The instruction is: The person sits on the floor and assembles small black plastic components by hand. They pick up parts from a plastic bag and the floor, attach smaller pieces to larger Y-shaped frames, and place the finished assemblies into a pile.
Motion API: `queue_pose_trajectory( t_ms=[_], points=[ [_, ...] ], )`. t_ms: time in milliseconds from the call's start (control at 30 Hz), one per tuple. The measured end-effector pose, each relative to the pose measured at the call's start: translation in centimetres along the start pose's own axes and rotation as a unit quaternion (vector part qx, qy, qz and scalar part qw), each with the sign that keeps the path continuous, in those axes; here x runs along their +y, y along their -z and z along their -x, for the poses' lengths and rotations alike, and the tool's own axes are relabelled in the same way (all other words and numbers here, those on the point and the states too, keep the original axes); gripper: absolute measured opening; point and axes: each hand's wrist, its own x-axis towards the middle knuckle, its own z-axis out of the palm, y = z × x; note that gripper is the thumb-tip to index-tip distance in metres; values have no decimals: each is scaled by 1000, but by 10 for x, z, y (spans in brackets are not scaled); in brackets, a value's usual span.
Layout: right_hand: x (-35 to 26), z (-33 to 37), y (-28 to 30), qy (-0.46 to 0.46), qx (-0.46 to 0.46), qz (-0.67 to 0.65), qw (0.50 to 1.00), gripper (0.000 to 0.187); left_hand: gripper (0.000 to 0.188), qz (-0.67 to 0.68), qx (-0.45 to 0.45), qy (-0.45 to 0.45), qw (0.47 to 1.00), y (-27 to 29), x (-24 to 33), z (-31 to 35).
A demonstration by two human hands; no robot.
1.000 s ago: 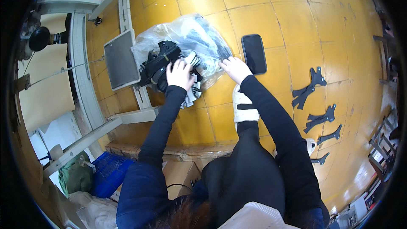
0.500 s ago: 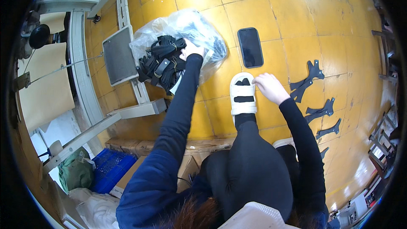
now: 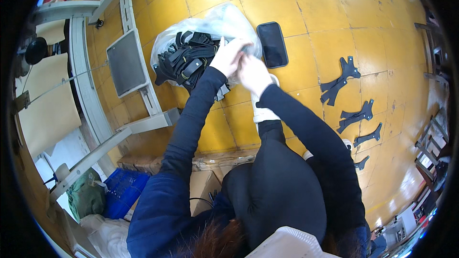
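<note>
A clear plastic bag [image 3: 227, 21] lies on the floor in front of me, its mouth spread around a pile of black fabric straps [image 3: 189, 59]. At the bag's right side my left hand [image 3: 227, 58] is closed, with bag film at its fingertips. My right hand [image 3: 254, 73] meets it there, fingers pinched on the same part of the bag. Just how each hand grips the film is partly hidden. The white sandal [image 3: 266, 114] on my foot is half covered by my right hand and forearm.
A black phone [image 3: 272, 44] lies on the yellow tiles right of the bag. Several black branched strap pieces [image 3: 342, 81] lie in a row further right. On the left stand a metal frame [image 3: 86, 76] with a grey pedal plate [image 3: 126, 64] and a blue crate [image 3: 124, 188].
My right hand has moved left and forward from beside the sandal to the bag. My left hand has left the straps for the bag's right edge. The view has shifted slightly.
</note>
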Motion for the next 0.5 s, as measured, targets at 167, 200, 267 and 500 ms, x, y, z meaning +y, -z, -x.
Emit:
queue_pose_trajectory(
  t_ms=[167,200,267,500],
  points=[
    [54,-14,-18,-95,-25,84,992,16,34,-268,-111,-34,956,5,-30,24],
    [54,-17,-23,-130,18,59,990,16,27,-284,-108,-44,952,8,-38,27],
    [52,-14,-30,-159,49,44,985,21,13,-300,-135,-22,944,12,-46,32],
    [65,22,-32,-99,-55,128,985,32,25,-204,-64,159,964,-27,-33,-14]
  ],
)
